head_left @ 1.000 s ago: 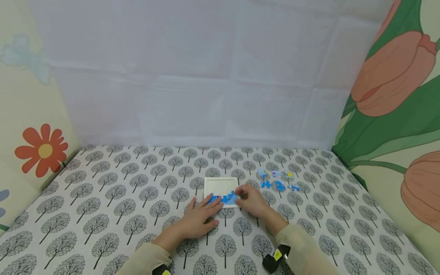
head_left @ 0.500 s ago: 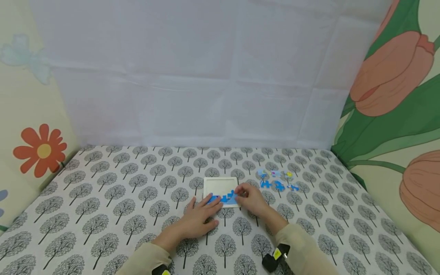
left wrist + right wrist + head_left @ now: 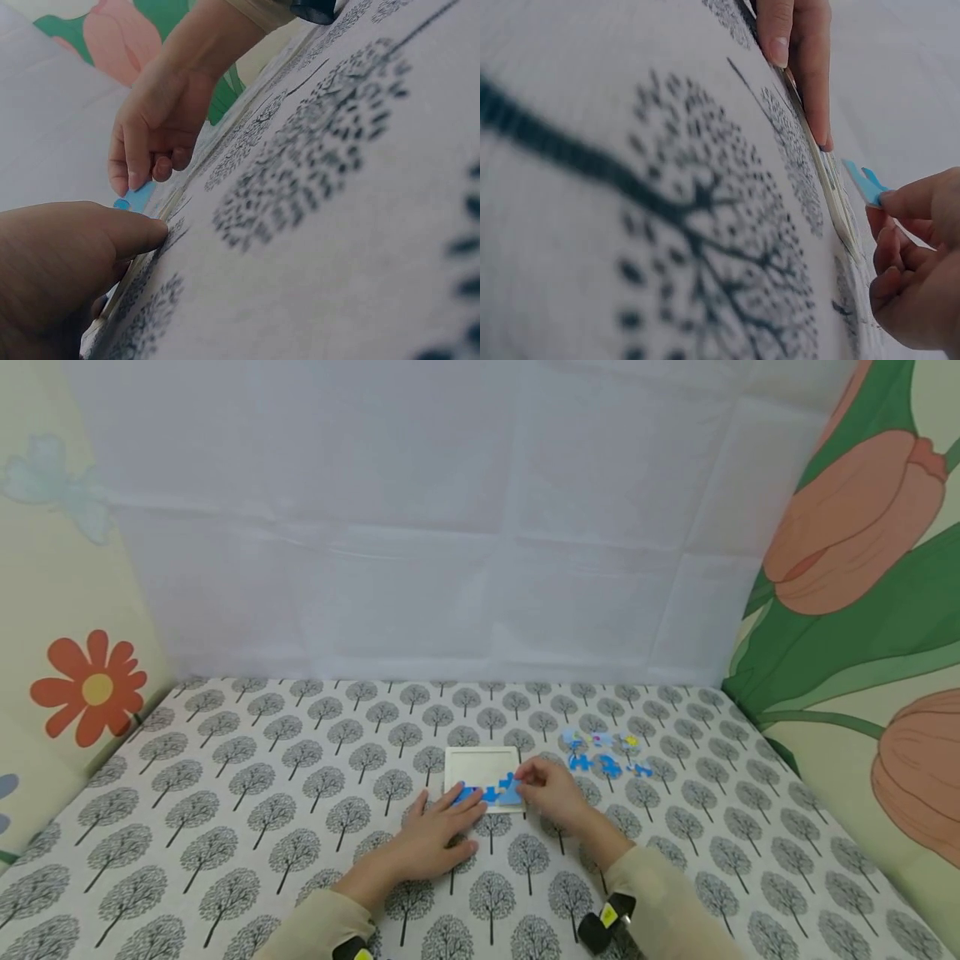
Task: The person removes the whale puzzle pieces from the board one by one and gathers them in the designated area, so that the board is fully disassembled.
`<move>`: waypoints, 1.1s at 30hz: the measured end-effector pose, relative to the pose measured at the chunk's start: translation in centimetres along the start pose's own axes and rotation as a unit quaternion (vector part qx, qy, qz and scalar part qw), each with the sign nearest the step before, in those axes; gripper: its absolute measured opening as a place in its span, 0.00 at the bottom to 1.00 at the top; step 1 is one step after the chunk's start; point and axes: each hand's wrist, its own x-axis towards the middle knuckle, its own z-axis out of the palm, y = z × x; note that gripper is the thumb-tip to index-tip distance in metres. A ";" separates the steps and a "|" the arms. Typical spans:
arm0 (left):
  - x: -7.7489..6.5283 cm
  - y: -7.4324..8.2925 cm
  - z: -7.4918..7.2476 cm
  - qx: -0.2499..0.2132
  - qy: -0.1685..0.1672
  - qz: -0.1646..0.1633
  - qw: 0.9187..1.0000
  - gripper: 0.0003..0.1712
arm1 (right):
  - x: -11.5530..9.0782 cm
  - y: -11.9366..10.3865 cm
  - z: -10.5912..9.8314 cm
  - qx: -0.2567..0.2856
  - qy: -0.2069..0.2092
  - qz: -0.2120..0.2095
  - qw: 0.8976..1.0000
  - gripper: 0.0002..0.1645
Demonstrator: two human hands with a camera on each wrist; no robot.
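Observation:
A small white puzzle tray lies mid-table, with several blue puzzle pieces along its near side. My left hand rests over the tray's near left corner, fingers spread and reaching onto those pieces. At the near right corner, my right hand pinches a light-blue puzzle piece between thumb and fingertips. The right wrist view shows this piece tilted, just above the tray rim. In the left wrist view the left thumb stretches along the tray's near edge and hides part of it.
Right of the tray lie loose puzzle pieces in two rows, several of them blue and some with yellow or pink marks. A tree-print cloth covers the table. Behind it hangs a white sheet, and painted walls flank both sides.
My right hand has shifted slightly to the right, and the piece in its fingers has tilted up a little from the tray. The left hand stays where it was.

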 end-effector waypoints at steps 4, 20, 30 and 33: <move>-0.1 0.0 0.0 0.005 0.002 -0.001 1.000 0.30 | 0.0 -0.1 -0.6 0.014 0.001 -0.009 1.000 0.05; -0.1 -0.2 -0.1 0.002 0.006 0.002 1.000 0.30 | -0.1 0.4 -3.4 0.054 0.026 0.059 0.996 0.04; 0.0 -0.3 0.1 -0.013 -0.003 0.002 1.000 0.30 | -0.8 1.2 -5.9 0.072 0.026 0.050 0.996 0.06; 0.0 -0.3 0.2 -0.011 -0.003 0.002 1.000 0.30 | -1.2 1.4 -6.7 0.069 0.027 0.030 0.997 0.05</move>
